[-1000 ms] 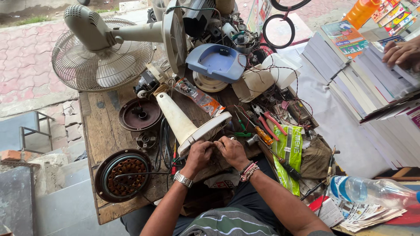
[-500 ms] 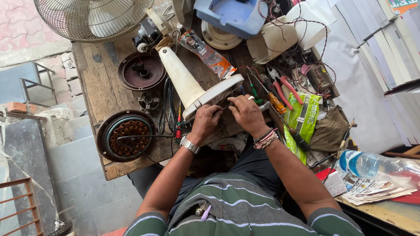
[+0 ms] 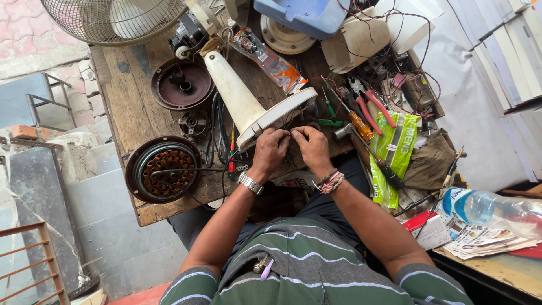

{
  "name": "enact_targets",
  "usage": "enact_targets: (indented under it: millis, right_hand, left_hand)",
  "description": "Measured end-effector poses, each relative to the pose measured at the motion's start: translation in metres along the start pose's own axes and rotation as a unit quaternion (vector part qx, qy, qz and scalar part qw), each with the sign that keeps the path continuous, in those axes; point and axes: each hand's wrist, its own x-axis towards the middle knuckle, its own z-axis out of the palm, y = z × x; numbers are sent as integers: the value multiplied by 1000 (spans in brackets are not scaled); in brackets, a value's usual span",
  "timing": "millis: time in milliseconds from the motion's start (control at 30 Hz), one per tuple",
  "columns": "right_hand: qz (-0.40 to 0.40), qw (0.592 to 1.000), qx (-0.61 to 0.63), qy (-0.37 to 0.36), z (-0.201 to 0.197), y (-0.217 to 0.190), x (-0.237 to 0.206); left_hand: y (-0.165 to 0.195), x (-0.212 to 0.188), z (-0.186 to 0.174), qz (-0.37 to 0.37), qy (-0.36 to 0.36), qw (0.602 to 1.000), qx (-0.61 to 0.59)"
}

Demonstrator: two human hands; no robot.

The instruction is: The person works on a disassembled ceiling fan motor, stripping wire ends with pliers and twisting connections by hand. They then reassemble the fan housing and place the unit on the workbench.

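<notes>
Cream moulded plastic forms the fan stand, a tapered column with flat round base (image 3: 248, 107), lying tilted on the worn wooden workbench (image 3: 130, 113); its base rim faces the person. Left hand (image 3: 271, 148) and right hand (image 3: 312, 146) meet at that rim, fingertips pinched together on something fine, probably a thin wire; too small to confirm. Judgement: stand is light, rigid and smooth, best gripped at the column; the wire is limp and easily snapped, so pinch it close to the end. Nearby: round copper-wound motor stator in dark housing (image 3: 164, 169), red-handled pliers (image 3: 372, 107), green plastic packet (image 3: 392, 149).
</notes>
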Motion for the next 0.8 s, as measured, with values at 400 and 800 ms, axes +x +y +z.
enact_targets:
  millis: [400, 800]
  right_hand:
    - [126, 961, 242, -52, 0, 30, 17]
    - [77, 986, 130, -70, -19, 17, 25]
  left_hand:
    - [5, 1, 3, 15, 0, 999, 44]
    - [-4, 0, 3, -15, 3, 1000, 9]
